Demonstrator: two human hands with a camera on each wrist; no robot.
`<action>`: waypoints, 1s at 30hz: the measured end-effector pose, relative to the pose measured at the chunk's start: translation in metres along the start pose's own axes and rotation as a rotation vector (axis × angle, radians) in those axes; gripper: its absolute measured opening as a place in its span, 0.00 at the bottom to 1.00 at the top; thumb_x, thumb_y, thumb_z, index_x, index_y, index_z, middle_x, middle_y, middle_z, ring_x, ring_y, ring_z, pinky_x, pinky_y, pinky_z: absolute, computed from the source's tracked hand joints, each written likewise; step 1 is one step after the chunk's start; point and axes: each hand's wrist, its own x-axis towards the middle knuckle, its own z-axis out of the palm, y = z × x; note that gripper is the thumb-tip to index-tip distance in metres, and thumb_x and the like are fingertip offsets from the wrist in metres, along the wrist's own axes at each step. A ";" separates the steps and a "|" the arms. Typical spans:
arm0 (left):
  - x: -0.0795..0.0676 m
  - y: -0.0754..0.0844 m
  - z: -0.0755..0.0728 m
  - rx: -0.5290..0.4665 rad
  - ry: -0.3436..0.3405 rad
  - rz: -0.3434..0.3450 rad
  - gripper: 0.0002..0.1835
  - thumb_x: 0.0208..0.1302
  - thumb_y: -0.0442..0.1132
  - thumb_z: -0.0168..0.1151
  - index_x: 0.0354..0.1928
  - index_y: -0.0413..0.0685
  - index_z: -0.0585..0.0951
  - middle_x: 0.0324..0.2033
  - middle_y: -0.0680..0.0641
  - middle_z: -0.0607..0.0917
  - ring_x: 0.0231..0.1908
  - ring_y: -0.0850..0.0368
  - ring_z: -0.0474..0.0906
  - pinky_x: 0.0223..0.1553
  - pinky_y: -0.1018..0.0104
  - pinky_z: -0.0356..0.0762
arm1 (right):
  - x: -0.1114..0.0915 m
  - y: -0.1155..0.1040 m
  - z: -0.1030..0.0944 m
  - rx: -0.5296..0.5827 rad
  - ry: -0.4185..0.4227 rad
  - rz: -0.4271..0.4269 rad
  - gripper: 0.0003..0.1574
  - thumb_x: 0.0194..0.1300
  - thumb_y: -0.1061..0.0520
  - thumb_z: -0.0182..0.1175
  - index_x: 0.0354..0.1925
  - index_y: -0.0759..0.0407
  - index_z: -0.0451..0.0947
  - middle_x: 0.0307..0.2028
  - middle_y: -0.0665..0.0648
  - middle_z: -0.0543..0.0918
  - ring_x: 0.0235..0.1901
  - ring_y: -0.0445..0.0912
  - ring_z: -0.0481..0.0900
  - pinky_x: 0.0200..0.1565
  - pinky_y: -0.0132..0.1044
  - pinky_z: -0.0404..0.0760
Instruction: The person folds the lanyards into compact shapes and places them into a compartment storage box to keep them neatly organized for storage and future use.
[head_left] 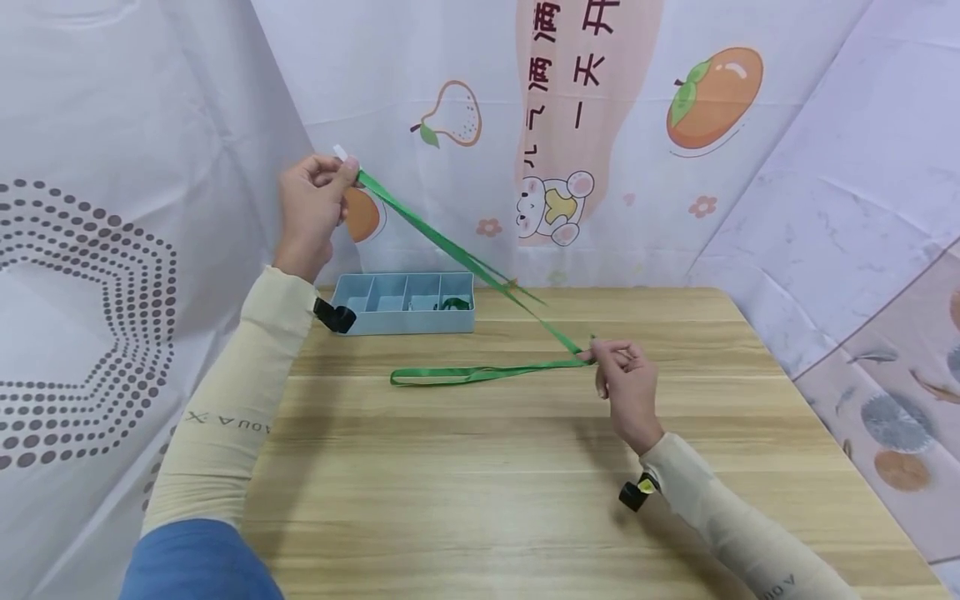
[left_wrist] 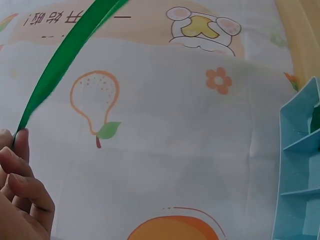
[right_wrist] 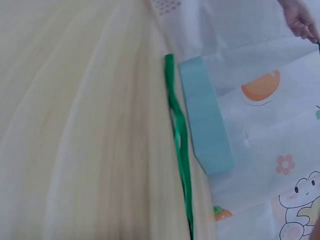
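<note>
A long green ribbon (head_left: 442,242) stretches on a slant between both hands. Its upper end is pinched by my left hand (head_left: 310,208), raised at the left in front of the curtain; a small white piece (head_left: 341,153) sticks out above the thumb. Lower down, over the table's right half, my right hand (head_left: 628,385) pinches the ribbon between thumb and fingers. From there a loop of it runs left along the tabletop; the right wrist view shows this ribbon loop (right_wrist: 181,135) near the box. The right hand's fingers are out of sight in that view.
A light blue box (head_left: 408,323) with several compartments stands at the table's back left. Something dark green (head_left: 455,304) lies in its right compartment. Behind the wooden table (head_left: 465,450) hangs a printed white curtain (head_left: 480,192), and another patterned cloth (head_left: 82,317) covers the left side.
</note>
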 end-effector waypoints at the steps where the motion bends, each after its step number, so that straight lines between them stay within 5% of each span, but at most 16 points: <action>1: -0.001 -0.001 0.002 0.008 -0.013 0.000 0.16 0.60 0.45 0.76 0.39 0.41 0.82 0.32 0.45 0.89 0.16 0.58 0.68 0.18 0.74 0.67 | 0.002 0.000 0.001 0.021 0.080 -0.035 0.12 0.73 0.59 0.65 0.39 0.66 0.74 0.30 0.58 0.89 0.10 0.41 0.65 0.14 0.29 0.64; 6: -0.006 -0.008 0.012 0.052 -0.085 0.023 0.14 0.63 0.44 0.75 0.39 0.40 0.83 0.32 0.44 0.89 0.17 0.57 0.68 0.19 0.73 0.67 | 0.012 0.001 0.001 0.053 0.325 -0.167 0.15 0.74 0.58 0.64 0.34 0.66 0.71 0.26 0.62 0.87 0.09 0.41 0.65 0.13 0.28 0.63; 10: -0.007 -0.007 0.015 0.051 -0.099 0.051 0.15 0.63 0.44 0.75 0.39 0.40 0.82 0.31 0.43 0.89 0.16 0.57 0.67 0.18 0.72 0.67 | 0.015 0.005 -0.008 -0.049 0.349 -0.173 0.17 0.72 0.60 0.65 0.34 0.73 0.73 0.23 0.58 0.84 0.12 0.39 0.65 0.14 0.27 0.62; 13: -0.007 -0.005 0.014 0.053 -0.085 0.063 0.15 0.63 0.45 0.74 0.39 0.41 0.81 0.31 0.42 0.88 0.15 0.57 0.68 0.17 0.72 0.67 | 0.012 0.009 -0.016 -0.146 0.286 -0.109 0.15 0.68 0.63 0.69 0.34 0.75 0.76 0.23 0.54 0.82 0.14 0.37 0.67 0.15 0.25 0.64; 17: -0.005 -0.003 0.010 0.060 -0.065 0.052 0.16 0.62 0.46 0.74 0.39 0.42 0.81 0.31 0.42 0.89 0.16 0.57 0.69 0.17 0.71 0.67 | 0.007 0.008 -0.023 -0.152 0.102 -0.007 0.11 0.65 0.67 0.71 0.35 0.74 0.78 0.30 0.53 0.87 0.15 0.38 0.69 0.16 0.26 0.66; 23: -0.003 -0.001 0.004 0.046 -0.045 0.022 0.16 0.63 0.46 0.74 0.39 0.42 0.81 0.30 0.43 0.89 0.15 0.57 0.68 0.17 0.72 0.66 | 0.008 0.006 -0.020 -0.333 -0.209 0.068 0.18 0.67 0.60 0.71 0.53 0.62 0.80 0.37 0.60 0.86 0.20 0.40 0.71 0.19 0.31 0.70; 27: -0.006 -0.001 0.006 0.100 -0.060 0.016 0.15 0.63 0.46 0.74 0.40 0.42 0.82 0.31 0.44 0.89 0.17 0.57 0.69 0.19 0.72 0.67 | 0.009 0.012 -0.019 -0.488 -0.192 0.139 0.16 0.74 0.54 0.63 0.54 0.62 0.82 0.31 0.56 0.85 0.20 0.40 0.68 0.19 0.30 0.67; 30: -0.010 -0.002 0.012 0.174 -0.099 0.043 0.15 0.64 0.46 0.73 0.41 0.42 0.83 0.32 0.44 0.89 0.20 0.57 0.71 0.20 0.72 0.67 | 0.009 0.014 -0.018 -0.489 -0.112 0.217 0.18 0.78 0.54 0.57 0.57 0.64 0.79 0.20 0.50 0.77 0.16 0.39 0.63 0.16 0.31 0.63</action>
